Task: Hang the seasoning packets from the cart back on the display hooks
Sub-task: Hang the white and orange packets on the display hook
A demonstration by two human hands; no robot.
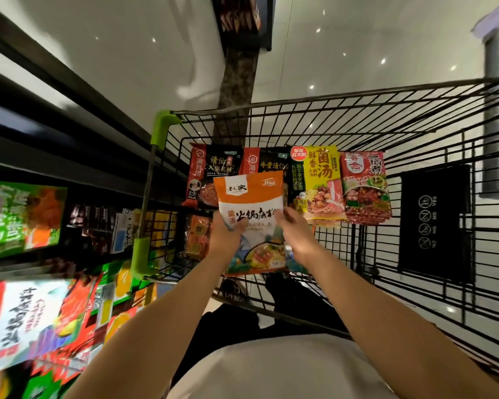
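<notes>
I hold an orange-and-white seasoning packet (pixel 252 203) upright above the black wire cart (pixel 357 116). My left hand (pixel 228 234) grips its left edge and my right hand (pixel 296 231) grips its right edge. Behind it, several packets lie in a row in the cart: a black-and-red packet (pixel 211 168), another black packet (pixel 267 162) partly hidden, a yellow packet (pixel 321 180) and a red packet (pixel 365 185). An orange packet (pixel 198 234) lies lower left in the cart, half hidden by my left hand.
The display rack (pixel 26 214) with hanging packets runs along the left, blurred. The cart has green corner bumpers (pixel 163 125) and a black sign panel (pixel 434 223) on its right side. Shiny floor and a dark pillar (pixel 236 79) lie beyond the cart.
</notes>
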